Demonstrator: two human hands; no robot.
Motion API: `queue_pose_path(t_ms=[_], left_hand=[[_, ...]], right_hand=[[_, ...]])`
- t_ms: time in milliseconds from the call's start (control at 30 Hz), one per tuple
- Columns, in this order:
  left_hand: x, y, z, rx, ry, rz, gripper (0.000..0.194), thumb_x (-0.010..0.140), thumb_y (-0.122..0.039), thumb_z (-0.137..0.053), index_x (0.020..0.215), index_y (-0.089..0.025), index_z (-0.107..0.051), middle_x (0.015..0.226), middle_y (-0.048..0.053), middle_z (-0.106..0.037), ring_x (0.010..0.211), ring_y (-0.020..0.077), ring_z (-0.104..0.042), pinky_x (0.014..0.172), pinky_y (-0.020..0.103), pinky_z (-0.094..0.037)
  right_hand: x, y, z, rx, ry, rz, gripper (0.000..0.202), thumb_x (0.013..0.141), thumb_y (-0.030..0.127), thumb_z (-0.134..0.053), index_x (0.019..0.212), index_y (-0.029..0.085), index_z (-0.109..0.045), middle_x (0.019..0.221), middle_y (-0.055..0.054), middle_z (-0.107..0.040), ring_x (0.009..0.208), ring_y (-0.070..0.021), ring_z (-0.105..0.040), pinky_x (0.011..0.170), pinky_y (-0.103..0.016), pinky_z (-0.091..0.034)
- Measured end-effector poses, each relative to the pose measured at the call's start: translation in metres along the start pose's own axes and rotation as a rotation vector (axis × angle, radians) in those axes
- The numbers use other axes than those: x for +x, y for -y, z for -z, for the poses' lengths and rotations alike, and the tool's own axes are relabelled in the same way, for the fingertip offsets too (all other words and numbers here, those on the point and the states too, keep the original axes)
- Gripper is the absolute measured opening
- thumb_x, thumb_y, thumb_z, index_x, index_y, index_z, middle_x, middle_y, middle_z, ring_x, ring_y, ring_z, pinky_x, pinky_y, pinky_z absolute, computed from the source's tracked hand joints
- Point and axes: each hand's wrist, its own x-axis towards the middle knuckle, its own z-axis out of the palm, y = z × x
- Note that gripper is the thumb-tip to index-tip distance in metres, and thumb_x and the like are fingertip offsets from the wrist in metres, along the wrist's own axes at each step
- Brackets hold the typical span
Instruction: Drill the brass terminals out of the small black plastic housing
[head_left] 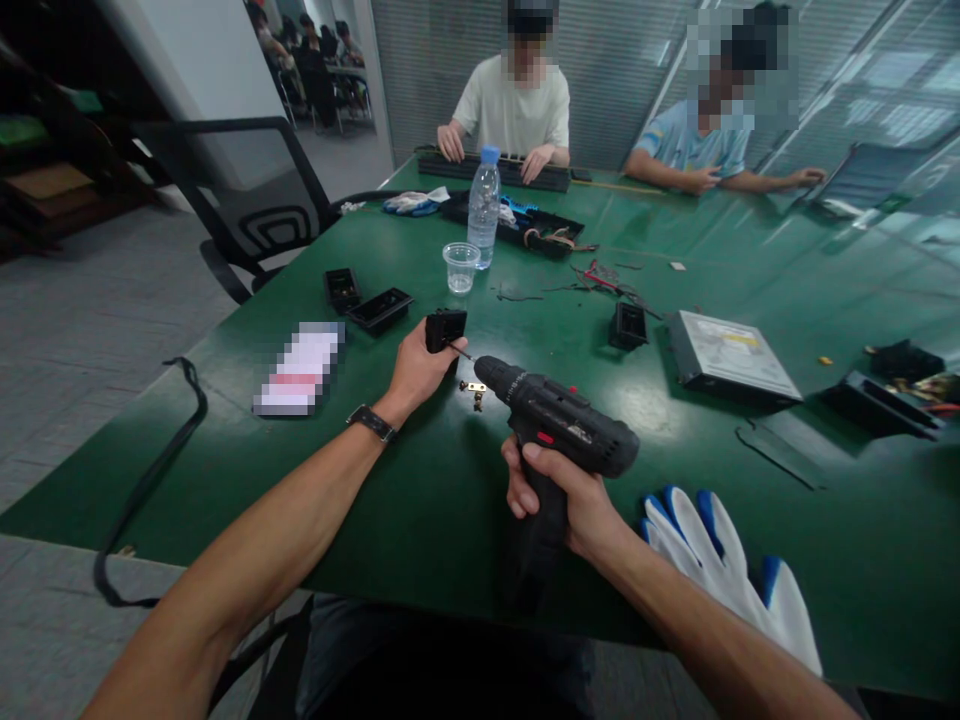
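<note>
My right hand [559,485] is wrapped round the grip of a black cordless drill [559,410], whose nose points up and to the left. A thin bit runs from its chuck to a small black plastic housing [445,328]. That housing is held upright in my left hand [421,368], with the fingers closed about its side. Whether the bit sits in a screw is too small to tell. Just below the housing lie small brass-coloured metal pieces [474,388] on the green table [360,540].
Black housings [381,310] lie left of a plastic cup [460,268] and water bottle [484,210]. A phone [301,368] lies left. At right are another housing [628,326], a metal disc drive [731,358] and a white-blue glove [731,570]. Two people sit across the table.
</note>
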Motion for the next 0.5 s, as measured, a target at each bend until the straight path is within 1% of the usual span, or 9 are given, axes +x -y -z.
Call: queue_pose_path(t_ms=[133,267,500], left_hand=[[-0.0001,0.0,0.0007,-0.013,0.009,-0.008,0.032,0.076,-0.04,-0.066,0.097,-0.017,-0.062,0.089,0.002,-0.063,0.082,0.0167,-0.057,0.076,0.028,-0.045],[0.0,0.0001,0.0012,-0.013,0.014,0.008,0.035,0.075,-0.041,-0.067,0.099,-0.015,-0.063,0.089,0.003,-0.063,0.083,0.0167,-0.057,0.076,0.028,-0.046],[0.0004,0.0008,0.0015,-0.028,0.006,0.046,0.035,0.072,-0.041,-0.069,0.096,-0.015,-0.064,0.086,0.002,-0.063,0.078,0.0162,-0.057,0.073,0.027,-0.046]], right_hand=[[0.0008,-0.0005,0.0004,0.001,0.02,0.006,0.017,0.091,0.029,-0.053,0.087,0.015,-0.062,0.051,0.001,-0.053,0.047,-0.0139,-0.051,0.054,-0.028,-0.041],[0.0019,-0.002,0.003,0.021,0.046,0.012,0.017,0.091,0.028,-0.053,0.089,0.014,-0.062,0.051,0.001,-0.054,0.046,-0.0122,-0.049,0.054,-0.028,-0.041],[0.0015,-0.0037,0.0054,0.031,0.056,0.026,0.016,0.092,0.026,-0.052,0.091,0.013,-0.062,0.053,0.001,-0.055,0.047,-0.0116,-0.05,0.054,-0.027,-0.041]])
